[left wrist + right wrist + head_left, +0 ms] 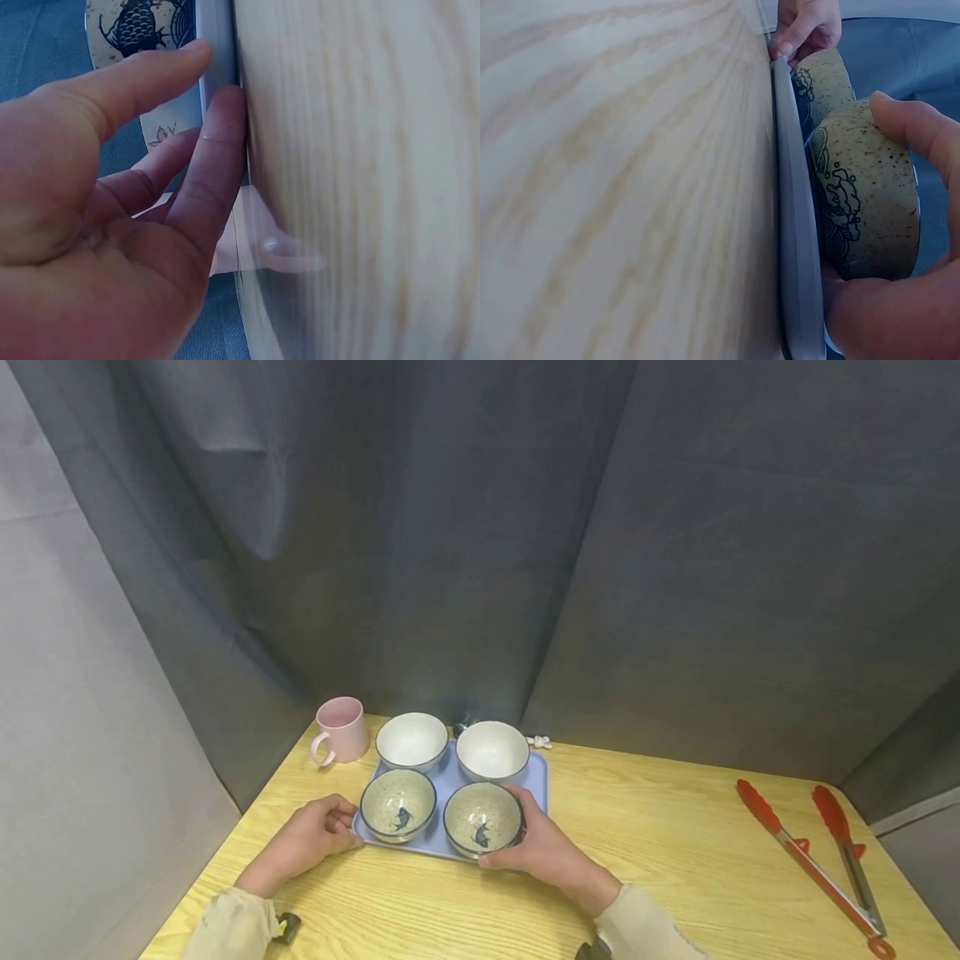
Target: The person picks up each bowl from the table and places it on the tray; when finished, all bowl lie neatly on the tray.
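Observation:
A blue tray [447,781] lies on the table with several bowls on it, in two rows. My right hand [546,850] grips the front right speckled bowl [482,818], its thumb on the near side and fingers round the right side. In the right wrist view that speckled bowl [877,202] shows a dark wave pattern and sits on the tray [801,225]. At the tray's front left corner, my left hand [306,835] pinches the edge between thumb and fingers. Beside it stands the front left speckled bowl [397,804]. Two white bowls [412,741] form the back row.
A pink mug [342,729] stands behind and left of the tray. Behind the white bowls lies a partly hidden spoon [461,727] with a white ornament [539,742] nearby. Red-tipped tongs [806,860] lie at the far right. A dark curtain [480,543] hangs behind the table.

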`<state>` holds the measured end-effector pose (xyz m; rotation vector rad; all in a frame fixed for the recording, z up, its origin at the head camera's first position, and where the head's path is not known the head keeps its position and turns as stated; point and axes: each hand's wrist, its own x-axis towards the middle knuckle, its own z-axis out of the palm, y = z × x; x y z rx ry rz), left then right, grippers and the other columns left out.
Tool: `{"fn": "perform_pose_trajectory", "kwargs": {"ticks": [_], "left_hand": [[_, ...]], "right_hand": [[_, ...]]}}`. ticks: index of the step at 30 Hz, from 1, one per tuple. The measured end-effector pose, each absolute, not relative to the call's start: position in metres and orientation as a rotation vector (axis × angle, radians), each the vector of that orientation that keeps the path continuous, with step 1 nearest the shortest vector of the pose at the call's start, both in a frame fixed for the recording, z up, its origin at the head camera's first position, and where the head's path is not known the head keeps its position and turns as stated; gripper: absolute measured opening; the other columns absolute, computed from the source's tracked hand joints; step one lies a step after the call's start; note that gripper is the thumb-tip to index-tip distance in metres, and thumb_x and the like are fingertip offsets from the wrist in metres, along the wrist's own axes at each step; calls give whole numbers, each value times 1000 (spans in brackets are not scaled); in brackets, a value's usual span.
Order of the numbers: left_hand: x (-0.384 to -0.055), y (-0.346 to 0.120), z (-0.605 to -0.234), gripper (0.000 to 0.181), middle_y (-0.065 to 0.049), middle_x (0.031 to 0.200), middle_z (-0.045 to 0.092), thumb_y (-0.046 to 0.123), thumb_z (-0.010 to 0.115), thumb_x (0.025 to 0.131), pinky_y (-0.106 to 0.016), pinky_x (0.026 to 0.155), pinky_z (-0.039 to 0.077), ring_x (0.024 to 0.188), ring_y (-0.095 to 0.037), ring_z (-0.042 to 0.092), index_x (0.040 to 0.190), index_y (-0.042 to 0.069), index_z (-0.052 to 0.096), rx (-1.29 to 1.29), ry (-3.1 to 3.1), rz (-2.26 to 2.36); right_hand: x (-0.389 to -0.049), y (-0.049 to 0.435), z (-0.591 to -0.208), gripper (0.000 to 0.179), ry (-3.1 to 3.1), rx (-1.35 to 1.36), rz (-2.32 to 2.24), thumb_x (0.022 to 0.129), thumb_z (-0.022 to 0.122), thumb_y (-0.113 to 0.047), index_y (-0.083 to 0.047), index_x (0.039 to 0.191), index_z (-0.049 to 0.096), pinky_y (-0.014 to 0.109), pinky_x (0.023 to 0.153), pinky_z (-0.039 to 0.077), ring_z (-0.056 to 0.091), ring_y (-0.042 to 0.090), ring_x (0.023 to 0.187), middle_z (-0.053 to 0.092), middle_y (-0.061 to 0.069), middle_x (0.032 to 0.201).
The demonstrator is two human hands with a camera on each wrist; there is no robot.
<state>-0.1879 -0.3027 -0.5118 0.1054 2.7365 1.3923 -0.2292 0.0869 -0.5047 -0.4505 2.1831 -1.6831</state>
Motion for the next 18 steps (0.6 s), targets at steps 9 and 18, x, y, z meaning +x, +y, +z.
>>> {"fn": "perform_pose_trajectory", "kwargs": {"ticks": [9, 18], "left_hand": [[-188, -303, -511, 40, -9, 107, 80, 7, 91, 90, -23, 79, 58, 93, -15, 73, 122, -5, 70, 103, 2744, 1377], [-187, -301, -509, 40, -10, 105, 79, 6, 91, 90, -23, 79, 57, 93, -16, 72, 122, -5, 70, 95, 2746, 1381]], "right_hand": [[-229, 86, -508, 120, 2197, -462, -1690, 75, 103, -12, -8, 172, 31, 66, 136, 27, 42, 42, 161, 47, 20, 170], [-228, 87, -509, 121, 2202, -475, -1677, 76, 102, -13, -10, 173, 30, 65, 136, 28, 42, 42, 162, 46, 20, 171]]}}
